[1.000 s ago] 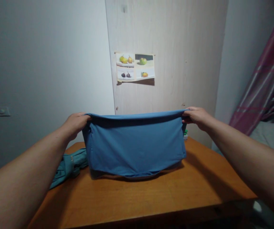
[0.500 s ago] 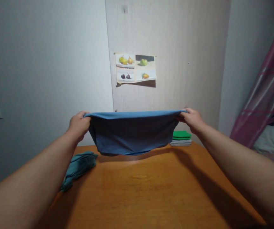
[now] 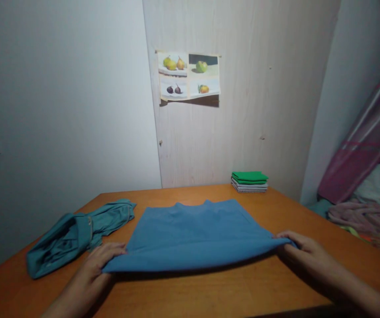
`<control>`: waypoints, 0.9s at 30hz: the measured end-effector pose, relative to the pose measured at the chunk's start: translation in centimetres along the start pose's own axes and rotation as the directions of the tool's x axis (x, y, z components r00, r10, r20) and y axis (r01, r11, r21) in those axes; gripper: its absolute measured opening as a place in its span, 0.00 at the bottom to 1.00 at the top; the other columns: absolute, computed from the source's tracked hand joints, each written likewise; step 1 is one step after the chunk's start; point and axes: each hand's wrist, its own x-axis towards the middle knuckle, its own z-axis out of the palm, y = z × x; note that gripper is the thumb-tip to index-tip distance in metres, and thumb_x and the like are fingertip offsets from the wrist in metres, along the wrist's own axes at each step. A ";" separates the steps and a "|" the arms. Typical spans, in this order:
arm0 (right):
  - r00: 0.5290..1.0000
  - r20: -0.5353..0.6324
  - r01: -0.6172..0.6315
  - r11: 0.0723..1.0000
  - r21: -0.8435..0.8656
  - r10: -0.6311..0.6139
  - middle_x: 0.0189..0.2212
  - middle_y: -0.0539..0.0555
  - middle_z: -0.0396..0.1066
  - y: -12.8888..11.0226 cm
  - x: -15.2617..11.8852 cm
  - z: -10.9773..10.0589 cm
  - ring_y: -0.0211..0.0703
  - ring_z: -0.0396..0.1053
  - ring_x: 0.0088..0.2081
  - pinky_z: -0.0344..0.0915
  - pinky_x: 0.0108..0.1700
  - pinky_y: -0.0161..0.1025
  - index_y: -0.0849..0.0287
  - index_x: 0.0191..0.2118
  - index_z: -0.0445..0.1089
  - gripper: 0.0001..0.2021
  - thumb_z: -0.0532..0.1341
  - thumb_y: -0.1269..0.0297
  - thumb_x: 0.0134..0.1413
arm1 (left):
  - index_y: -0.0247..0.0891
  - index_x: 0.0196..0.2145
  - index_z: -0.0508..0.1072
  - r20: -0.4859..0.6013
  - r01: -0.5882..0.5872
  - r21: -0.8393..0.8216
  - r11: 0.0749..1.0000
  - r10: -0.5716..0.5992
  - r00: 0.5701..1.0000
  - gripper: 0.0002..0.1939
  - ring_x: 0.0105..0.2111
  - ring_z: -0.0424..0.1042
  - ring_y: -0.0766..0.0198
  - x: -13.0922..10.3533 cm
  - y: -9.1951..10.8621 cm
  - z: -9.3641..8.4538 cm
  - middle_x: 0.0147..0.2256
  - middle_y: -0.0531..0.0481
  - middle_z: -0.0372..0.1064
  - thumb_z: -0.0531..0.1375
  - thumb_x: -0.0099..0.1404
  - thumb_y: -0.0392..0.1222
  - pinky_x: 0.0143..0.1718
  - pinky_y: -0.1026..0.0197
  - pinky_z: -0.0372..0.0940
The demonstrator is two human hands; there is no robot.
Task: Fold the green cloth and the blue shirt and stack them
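A blue cloth [image 3: 193, 229] is stretched between my two hands over the wooden table [image 3: 190, 298]. Its far part rests on the tabletop with a few ripples along the back edge, while the near edge is lifted a little. My left hand [image 3: 102, 260] is closed on the near left corner. At the near right corner my right hand [image 3: 298, 247] pinches the fabric between thumb and fingers. Just beyond my left hand lies a crumpled teal garment [image 3: 67, 243], apart from the blue cloth.
A stack of folded cloths [image 3: 249, 182], green on top and checked below, sits at the back right of the table. Fruit pictures [image 3: 189, 77] hang on the wall panel behind. A purple curtain [image 3: 352, 163] and rumpled bedding [image 3: 369, 216] are off to the right.
Both hands have come down and nearer with the blue cloth, which hung in the air before. Its far part now lies on the table. The view has tilted downward, showing more of the teal garment.
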 end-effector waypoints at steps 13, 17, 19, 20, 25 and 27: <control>0.986 0.073 0.162 0.971 -0.174 -0.151 0.44 0.57 0.78 -0.4 -1.9 -1.3 0.56 0.73 0.48 0.67 0.55 0.50 0.51 0.37 0.77 0.10 0.61 0.57 0.52 | 0.54 0.41 0.82 0.188 0.006 0.040 0.999 -0.013 0.982 0.15 0.50 0.76 0.49 -2.3 -0.5 -0.8 0.49 0.49 0.78 0.57 0.60 0.46 0.54 0.49 0.69; 0.970 0.125 0.234 0.938 -0.256 -0.207 0.48 0.59 0.77 -0.2 -2.2 -1.9 0.57 0.72 0.51 0.64 0.57 0.53 0.54 0.37 0.78 0.11 0.60 0.59 0.51 | 0.54 0.41 0.82 0.248 -0.021 0.075 0.997 0.002 0.969 0.16 0.51 0.75 0.49 -2.3 -0.1 -1.3 0.50 0.50 0.77 0.58 0.58 0.47 0.55 0.48 0.68; 0.966 0.156 0.246 0.925 -0.289 -0.208 0.50 0.60 0.76 0.2 -2.4 -2.4 0.59 0.70 0.54 0.61 0.60 0.55 0.54 0.37 0.79 0.12 0.60 0.60 0.51 | 0.57 0.42 0.82 0.274 -0.021 0.087 0.996 -0.003 0.962 0.17 0.52 0.74 0.49 -2.4 0.2 -1.7 0.52 0.51 0.76 0.59 0.57 0.47 0.56 0.48 0.67; 0.964 0.175 0.243 0.924 -0.293 -0.198 0.51 0.60 0.76 0.3 -2.5 -2.7 0.59 0.70 0.55 0.60 0.61 0.56 0.53 0.38 0.80 0.12 0.60 0.59 0.50 | 0.58 0.43 0.82 0.283 -0.015 0.084 0.996 -0.009 0.959 0.17 0.53 0.74 0.49 -2.5 0.4 -1.9 0.53 0.52 0.76 0.59 0.57 0.47 0.56 0.48 0.67; 0.977 0.196 0.120 0.975 -0.186 -0.083 0.49 0.58 0.77 -0.5 -3.1 -4.2 0.59 0.72 0.53 0.65 0.57 0.52 0.54 0.38 0.80 0.14 0.61 0.53 0.53 | 0.64 0.50 0.78 0.387 0.085 0.036 0.996 -0.092 0.917 0.21 0.57 0.71 0.46 -3.4 0.0 -3.7 0.57 0.55 0.72 0.62 0.57 0.54 0.56 0.47 0.69; 0.989 0.139 0.072 0.986 -0.152 -0.051 0.44 0.57 0.79 -1.5 -3.1 -4.6 0.58 0.74 0.49 0.68 0.53 0.49 0.54 0.37 0.79 0.16 0.60 0.49 0.56 | 0.64 0.54 0.74 0.457 0.129 0.013 0.992 -0.121 0.881 0.25 0.59 0.69 0.45 -3.6 -0.1 -4.4 0.59 0.56 0.70 0.63 0.58 0.58 0.55 0.48 0.69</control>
